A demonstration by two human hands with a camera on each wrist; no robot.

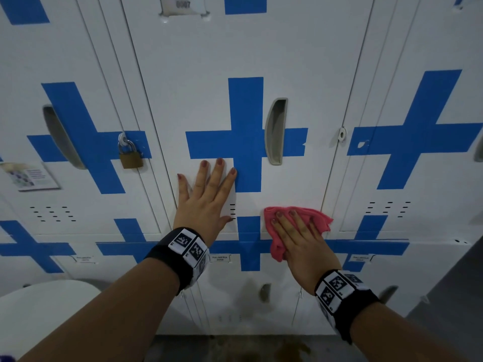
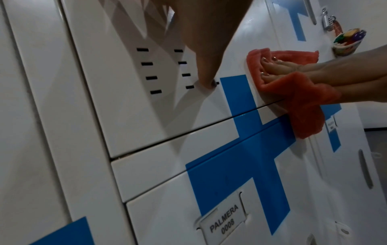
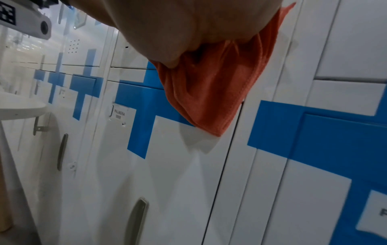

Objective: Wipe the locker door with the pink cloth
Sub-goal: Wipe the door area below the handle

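Note:
The white locker door [image 1: 209,61] with a blue cross fills the middle of the head view. My left hand [image 1: 209,184] lies flat on it, fingers spread and straight, just below the cross's left arm. To its right, my right hand [image 1: 295,236] presses the pink cloth [image 1: 318,218] flat against the door's lower edge with straight fingers. The left wrist view shows the cloth [image 2: 307,102] bunched under those fingers [image 2: 278,68], with a fold hanging over the blue band below. In the right wrist view the cloth [image 3: 209,92] droops beneath my palm [image 3: 188,24].
A grey recessed handle [image 1: 275,131] sits on the cross's right arm, vent slots [image 1: 232,211] between my hands. The left locker carries a brass padlock [image 1: 129,155]. A lower row of lockers has a name tag [image 1: 220,258]. A white rounded surface [image 1: 47,296] juts in at lower left.

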